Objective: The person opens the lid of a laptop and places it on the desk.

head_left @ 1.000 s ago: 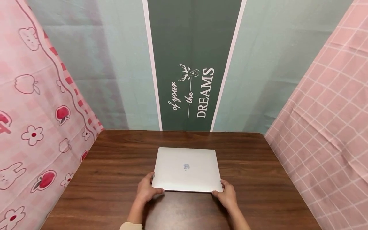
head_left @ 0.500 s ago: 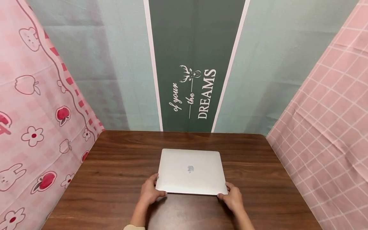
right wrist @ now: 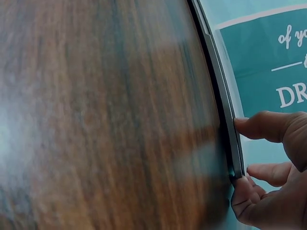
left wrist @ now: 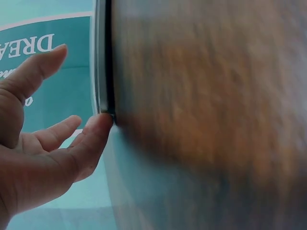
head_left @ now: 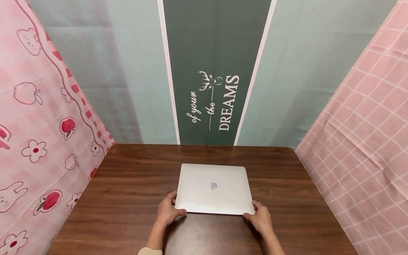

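Note:
A closed silver laptop (head_left: pixel 207 196) with a logo on its lid lies flat on the brown wooden table (head_left: pixel 127 177). The left hand (head_left: pixel 167 211) grips its near left corner, thumb along the front edge and fingers at the left side. At the near right corner, the right hand (head_left: pixel 262 219) holds it the same way. The left wrist view shows the laptop's thin edge (left wrist: pixel 103 62) with a digit of the left hand (left wrist: pixel 53 163) against its corner. In the right wrist view, the right hand (right wrist: pixel 278 196) touches the laptop edge (right wrist: pixel 224 96) near the corner.
Behind the table hangs a green cloth (head_left: pixel 210 46) with white lettering and a deer head. A pink fruit-patterned cloth (head_left: pixel 35 117) borders the left side, and a pink checked cloth (head_left: pixel 366 124) the right. A light sleeve cuff (head_left: pixel 149 251) shows at the left wrist.
Both hands and the laptop have shifted a little to the right across the table. Their hold at the two near corners looks the same.

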Motion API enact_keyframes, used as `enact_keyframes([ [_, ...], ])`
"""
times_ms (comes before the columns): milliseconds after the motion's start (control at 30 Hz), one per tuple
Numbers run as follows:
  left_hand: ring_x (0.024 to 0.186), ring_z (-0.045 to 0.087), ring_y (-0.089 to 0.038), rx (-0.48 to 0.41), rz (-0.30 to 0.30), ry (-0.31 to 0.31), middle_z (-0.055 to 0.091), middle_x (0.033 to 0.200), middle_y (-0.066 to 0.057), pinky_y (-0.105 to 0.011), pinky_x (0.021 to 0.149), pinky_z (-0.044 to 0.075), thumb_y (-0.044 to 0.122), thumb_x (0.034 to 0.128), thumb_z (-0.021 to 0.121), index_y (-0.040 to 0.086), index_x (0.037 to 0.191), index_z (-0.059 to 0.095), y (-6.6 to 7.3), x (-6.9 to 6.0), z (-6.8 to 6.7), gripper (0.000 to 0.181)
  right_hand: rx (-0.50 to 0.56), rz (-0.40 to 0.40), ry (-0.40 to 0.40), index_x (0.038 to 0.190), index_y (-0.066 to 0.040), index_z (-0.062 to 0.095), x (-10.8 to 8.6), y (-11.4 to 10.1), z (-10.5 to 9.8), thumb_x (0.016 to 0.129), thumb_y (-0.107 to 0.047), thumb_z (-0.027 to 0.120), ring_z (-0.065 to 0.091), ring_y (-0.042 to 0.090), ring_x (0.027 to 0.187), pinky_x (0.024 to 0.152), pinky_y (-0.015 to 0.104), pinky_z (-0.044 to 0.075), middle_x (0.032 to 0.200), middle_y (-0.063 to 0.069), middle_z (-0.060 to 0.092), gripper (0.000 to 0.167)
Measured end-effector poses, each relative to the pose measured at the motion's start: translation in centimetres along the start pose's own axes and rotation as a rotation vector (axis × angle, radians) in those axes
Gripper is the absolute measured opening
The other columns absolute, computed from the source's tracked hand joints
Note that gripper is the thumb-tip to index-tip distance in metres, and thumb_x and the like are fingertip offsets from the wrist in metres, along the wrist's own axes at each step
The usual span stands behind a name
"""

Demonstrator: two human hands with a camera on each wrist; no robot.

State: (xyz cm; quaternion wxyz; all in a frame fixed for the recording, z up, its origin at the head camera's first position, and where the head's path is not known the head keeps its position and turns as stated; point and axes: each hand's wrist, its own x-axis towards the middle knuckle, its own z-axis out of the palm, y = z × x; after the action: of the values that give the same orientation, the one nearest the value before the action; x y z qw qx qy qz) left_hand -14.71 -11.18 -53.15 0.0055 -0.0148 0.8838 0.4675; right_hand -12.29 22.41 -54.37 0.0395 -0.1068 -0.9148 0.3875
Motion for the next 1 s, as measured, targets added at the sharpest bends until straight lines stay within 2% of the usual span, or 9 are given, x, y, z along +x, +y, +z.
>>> enact_keyframes([
  [133,0.071,0.051,-0.020,0.039,0.020,0.001,0.058,0.081,-0.007,-0.036,0.066,0.043,0.011,0.0544,0.087,-0.003,0.123,0.054,-0.1,0.0,-0.5,0.077,-0.122,-0.136,0.027,0.115,0.017,0.053,-0.3,-0.3,0.5,0.061,-0.008,0.081,0.055,0.040,0.090,0.078,0.049,0.044,0.095,0.026,0.057,0.066],
  [200,0.073,0.053,-0.022,0.090,0.048,-0.002,0.059,0.083,-0.008,-0.038,0.068,0.044,0.012,0.0555,0.087,-0.004,0.122,0.055,-0.2,-0.1,-0.8,0.076,-0.219,-0.268,0.071,0.115,0.015,0.054,-0.5,-0.7,1.0,0.059,-0.008,0.082,0.051,0.043,0.093,0.078,0.052,0.042,0.097,0.026,0.054,0.067],
  [300,0.086,0.058,-0.030,0.178,0.118,0.004,0.061,0.095,-0.016,-0.044,0.075,0.046,0.013,0.0565,0.086,-0.004,0.121,0.056,-0.2,-0.1,-1.2,0.073,-0.363,-0.502,0.120,0.115,0.011,0.056,-0.4,-1.8,1.9,0.057,-0.010,0.082,0.049,0.043,0.094,0.076,0.053,0.043,0.101,0.024,0.051,0.067],
  [367,0.094,0.058,-0.035,0.246,0.172,0.010,0.059,0.105,-0.020,-0.047,0.080,0.046,0.014,0.0573,0.086,-0.004,0.120,0.057,-0.3,-0.1,-1.3,0.071,-0.426,-0.632,0.110,0.113,0.009,0.058,-0.1,-2.6,2.5,0.057,-0.009,0.080,0.051,0.041,0.094,0.074,0.052,0.044,0.102,0.023,0.053,0.062],
  [467,0.097,0.057,-0.038,0.322,0.236,0.013,0.057,0.108,-0.022,-0.048,0.080,0.046,0.014,0.0573,0.086,-0.003,0.118,0.058,-0.5,-0.1,-1.2,0.069,-0.491,-0.749,0.038,0.111,0.007,0.060,0.1,-3.8,3.2,0.060,-0.006,0.075,0.053,0.038,0.095,0.072,0.049,0.046,0.104,0.023,0.055,0.055],
  [567,0.093,0.057,-0.038,0.374,0.259,0.017,0.057,0.104,-0.020,-0.049,0.075,0.047,0.016,0.0561,0.086,-0.003,0.116,0.059,-0.7,-0.1,-0.9,0.068,-0.533,-0.814,-0.029,0.110,0.006,0.060,0.2,-4.8,3.8,0.060,0.001,0.070,0.054,0.038,0.097,0.073,0.049,0.047,0.105,0.023,0.057,0.051],
  [633,0.094,0.056,-0.039,0.386,0.251,0.019,0.057,0.104,-0.020,-0.051,0.073,0.046,0.017,0.0547,0.086,-0.002,0.116,0.059,-0.8,-0.1,-0.8,0.069,-0.563,-0.846,-0.062,0.110,0.005,0.060,0.2,-5.4,4.2,0.059,0.005,0.067,0.054,0.038,0.099,0.074,0.049,0.047,0.105,0.024,0.057,0.051],
  [800,0.109,0.044,-0.048,0.365,0.164,-0.009,0.050,0.116,-0.028,-0.061,0.078,0.039,0.022,0.0517,0.087,-0.002,0.120,0.057,-0.7,-0.2,-0.6,0.078,-0.686,-0.878,-0.143,0.115,0.000,0.059,0.3,-7.0,5.0,0.062,0.003,0.071,0.054,0.037,0.101,0.076,0.047,0.048,0.109,0.023,0.056,0.054],
  [1000,0.122,0.022,-0.059,0.367,0.047,-0.077,0.032,0.132,-0.039,-0.070,0.087,0.026,0.027,0.0510,0.089,-0.003,0.127,0.051,-0.5,0.1,-0.6,0.090,-0.802,-0.861,-0.217,0.114,-0.007,0.055,0.5,-8.7,6.1,0.063,-0.005,0.079,0.054,0.036,0.094,0.063,0.043,0.050,0.106,0.021,0.055,0.056],
])
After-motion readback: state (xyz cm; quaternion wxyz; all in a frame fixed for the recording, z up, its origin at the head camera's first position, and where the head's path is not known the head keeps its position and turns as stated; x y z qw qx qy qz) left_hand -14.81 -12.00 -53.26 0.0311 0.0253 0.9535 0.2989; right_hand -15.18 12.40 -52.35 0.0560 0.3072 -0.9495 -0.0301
